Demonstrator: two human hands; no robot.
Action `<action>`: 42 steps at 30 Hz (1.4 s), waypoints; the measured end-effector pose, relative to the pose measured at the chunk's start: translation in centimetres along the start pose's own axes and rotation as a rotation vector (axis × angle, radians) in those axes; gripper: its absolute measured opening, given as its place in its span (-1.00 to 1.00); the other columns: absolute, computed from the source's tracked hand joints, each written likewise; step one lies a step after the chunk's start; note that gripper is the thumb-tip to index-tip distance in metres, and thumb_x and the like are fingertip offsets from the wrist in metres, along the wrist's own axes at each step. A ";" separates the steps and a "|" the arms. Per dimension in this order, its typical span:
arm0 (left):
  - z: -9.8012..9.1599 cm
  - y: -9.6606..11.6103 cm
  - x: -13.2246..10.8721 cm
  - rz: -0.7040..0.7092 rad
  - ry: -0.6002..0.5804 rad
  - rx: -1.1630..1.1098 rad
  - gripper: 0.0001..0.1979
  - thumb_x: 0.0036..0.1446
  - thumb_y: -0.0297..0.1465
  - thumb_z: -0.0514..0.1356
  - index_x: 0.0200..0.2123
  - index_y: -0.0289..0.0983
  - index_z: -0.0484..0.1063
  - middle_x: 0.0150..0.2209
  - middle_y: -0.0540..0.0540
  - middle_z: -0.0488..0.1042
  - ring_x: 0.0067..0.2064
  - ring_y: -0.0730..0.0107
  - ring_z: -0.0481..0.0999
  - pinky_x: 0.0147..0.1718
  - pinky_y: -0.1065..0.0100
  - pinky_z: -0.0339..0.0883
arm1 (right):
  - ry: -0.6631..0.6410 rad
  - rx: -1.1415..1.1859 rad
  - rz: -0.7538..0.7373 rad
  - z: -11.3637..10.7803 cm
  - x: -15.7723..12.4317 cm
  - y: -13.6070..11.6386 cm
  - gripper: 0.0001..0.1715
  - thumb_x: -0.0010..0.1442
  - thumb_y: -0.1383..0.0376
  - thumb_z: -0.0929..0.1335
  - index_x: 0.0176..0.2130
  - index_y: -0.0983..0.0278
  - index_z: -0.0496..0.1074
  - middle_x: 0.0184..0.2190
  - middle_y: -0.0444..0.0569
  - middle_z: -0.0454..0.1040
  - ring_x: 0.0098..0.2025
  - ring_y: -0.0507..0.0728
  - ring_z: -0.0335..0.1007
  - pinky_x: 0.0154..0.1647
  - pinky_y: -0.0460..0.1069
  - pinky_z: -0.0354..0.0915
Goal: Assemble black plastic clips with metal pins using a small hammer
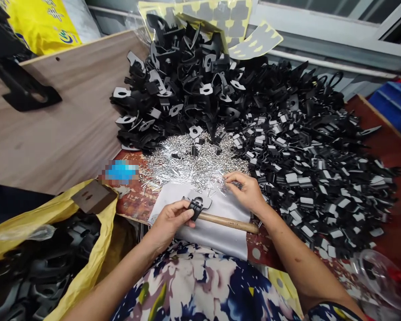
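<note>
My left hand (172, 218) is closed, thumb and fingers pinching a black plastic clip (197, 206) with a grey flat tab on its far side. Beneath the clip, a wooden handle (229, 222) lies across a pale grey sheet (173, 191); the tool's head is hidden by the hand and clip. My right hand (245, 189) is at the near right edge of a heap of thin silvery metal pins (187, 162). Its thumb and index finger come together among the pins, and what lies between the tips is too small to make out.
Black plastic parts with grey pads (187, 89) are heaped behind the pins. Smaller black clips (307, 187) cover the right side. A wooden board (53, 133) stands at left, above a yellow sack (105, 223) of black parts. A clear plastic container (374, 272) sits lower right.
</note>
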State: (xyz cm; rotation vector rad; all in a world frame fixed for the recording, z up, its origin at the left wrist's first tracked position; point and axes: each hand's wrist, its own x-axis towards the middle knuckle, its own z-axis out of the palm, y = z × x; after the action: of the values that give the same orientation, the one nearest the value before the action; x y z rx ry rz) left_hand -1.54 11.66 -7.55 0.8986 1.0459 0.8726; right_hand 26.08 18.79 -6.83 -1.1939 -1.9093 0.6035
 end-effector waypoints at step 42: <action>-1.1 1.3 0.3 0.051 0.107 -0.479 -0.69 -0.03 -0.16 0.40 -0.47 -0.32 0.52 -0.42 -0.11 0.48 -0.48 0.42 0.34 -0.67 0.44 0.26 | -0.109 -0.274 -0.211 1.0 0.1 -3.1 -0.84 0.30 0.42 0.33 -0.25 0.23 0.51 -0.33 -0.01 0.56 -0.25 0.19 0.46 -0.18 0.10 0.37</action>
State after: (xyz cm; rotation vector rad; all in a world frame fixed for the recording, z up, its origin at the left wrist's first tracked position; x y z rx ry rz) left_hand -2.72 12.59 -6.74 0.4798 0.8530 1.1622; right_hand 23.65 17.46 -5.09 -1.1231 -2.2305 0.3051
